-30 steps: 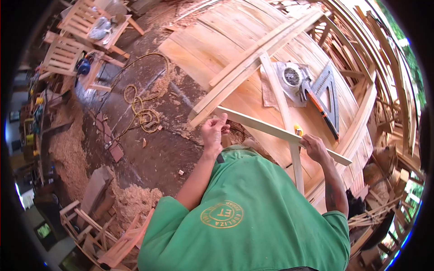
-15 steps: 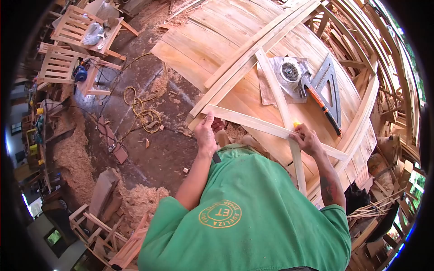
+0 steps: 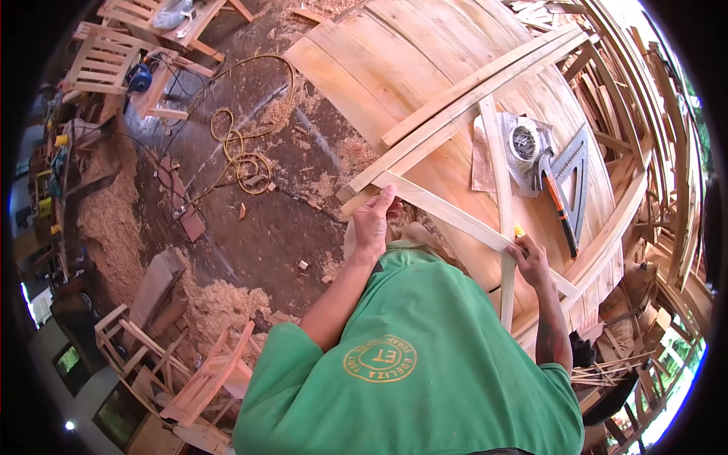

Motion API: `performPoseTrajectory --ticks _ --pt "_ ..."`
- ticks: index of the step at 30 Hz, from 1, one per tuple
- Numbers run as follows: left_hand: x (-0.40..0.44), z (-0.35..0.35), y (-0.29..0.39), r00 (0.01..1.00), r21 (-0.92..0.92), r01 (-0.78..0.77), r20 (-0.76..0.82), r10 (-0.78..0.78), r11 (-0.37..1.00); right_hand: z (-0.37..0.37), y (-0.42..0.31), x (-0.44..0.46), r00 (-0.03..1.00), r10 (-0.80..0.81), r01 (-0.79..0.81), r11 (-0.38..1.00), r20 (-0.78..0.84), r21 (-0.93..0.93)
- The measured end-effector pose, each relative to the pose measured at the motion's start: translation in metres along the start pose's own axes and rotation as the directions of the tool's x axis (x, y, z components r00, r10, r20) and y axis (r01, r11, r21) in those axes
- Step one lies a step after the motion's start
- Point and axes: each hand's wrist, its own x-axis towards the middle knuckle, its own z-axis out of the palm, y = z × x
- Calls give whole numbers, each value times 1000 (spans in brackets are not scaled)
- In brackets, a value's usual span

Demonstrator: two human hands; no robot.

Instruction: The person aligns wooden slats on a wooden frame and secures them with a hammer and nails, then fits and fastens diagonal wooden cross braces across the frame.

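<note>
A thin wooden slat [image 3: 449, 213] lies slantwise across the workpiece in front of me. Its left end is pinched between the thumb and fingers of my left hand [image 3: 373, 221], beside the ends of two long wooden beams [image 3: 462, 98]. Farther along, my right hand [image 3: 532, 262] has its fingers closed on the same slat, where it crosses a second slat [image 3: 503, 178]. A small yellow object [image 3: 519, 230] shows at my right fingertips, mostly hidden, its kind unclear.
Wide boards [image 3: 341, 72] lie under the frame. A hammer [image 3: 561, 216] with an orange and black handle, a metal square [image 3: 581, 178] and a round container of nails [image 3: 523, 142] rest on them. A yellow cord [image 3: 254, 171] and wood shavings [image 3: 106, 220] cover parts of the floor.
The view has shifted, so the workpiece sits farther right and slightly lower. Both hands keep their hold on the slat, which stays in about the same place on the frame.
</note>
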Motion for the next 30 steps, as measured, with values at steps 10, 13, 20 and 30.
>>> performPoseTrajectory --ticks 10,13,20,30 --pt "1 -6 17 979 151 157 106 -174 976 -7 -19 -2 963 262 -254 962 70 -104" --pt "-2 -7 25 966 207 207 111 -233 956 -5 -24 -5 951 305 -302 952 57 -54" --pt "0 -14 24 947 242 261 123 -296 934 0 -24 -11 945 327 -327 945 19 -7" --pt "0 -6 9 992 187 111 34 -119 976 8 -17 -19 987 136 -141 988 -91 -54"
